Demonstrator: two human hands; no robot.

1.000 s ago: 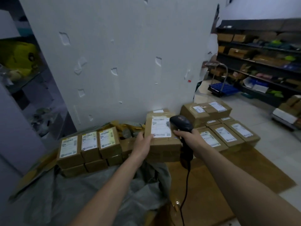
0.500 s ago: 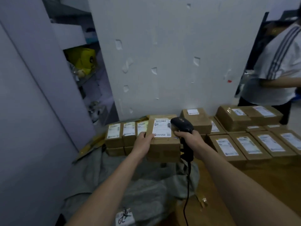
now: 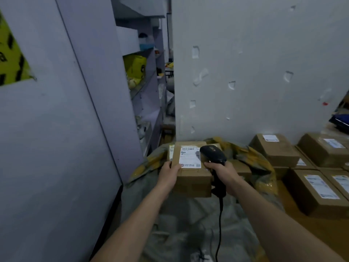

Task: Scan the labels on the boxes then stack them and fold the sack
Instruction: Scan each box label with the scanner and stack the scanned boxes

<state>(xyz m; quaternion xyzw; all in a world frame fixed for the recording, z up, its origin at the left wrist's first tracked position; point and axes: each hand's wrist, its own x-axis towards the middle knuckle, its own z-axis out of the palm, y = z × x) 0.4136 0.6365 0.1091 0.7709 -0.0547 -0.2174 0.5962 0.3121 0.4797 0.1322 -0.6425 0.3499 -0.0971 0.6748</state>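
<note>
My left hand (image 3: 169,174) grips the left side of a brown cardboard box (image 3: 192,178) with a white label (image 3: 189,156) on top, held up in front of me. My right hand (image 3: 223,172) grips the handle of a black corded barcode scanner (image 3: 212,154), whose head sits over the label's right edge. A grey-green sack (image 3: 188,224) with yellow lining lies spread on the floor below the box. More labelled boxes (image 3: 317,191) stand in stacks at the right, and one (image 3: 275,148) sits against the wall.
A white wall (image 3: 255,72) rises straight ahead and a grey panel (image 3: 56,129) stands close on the left. Shelving (image 3: 143,82) with a yellow bag fills the gap between them. The scanner cord (image 3: 219,224) hangs down over the sack.
The view has swung left, so the stacks on the right slid toward the frame edge and the other person left view. Both hands keep the same hold on box and scanner.
</note>
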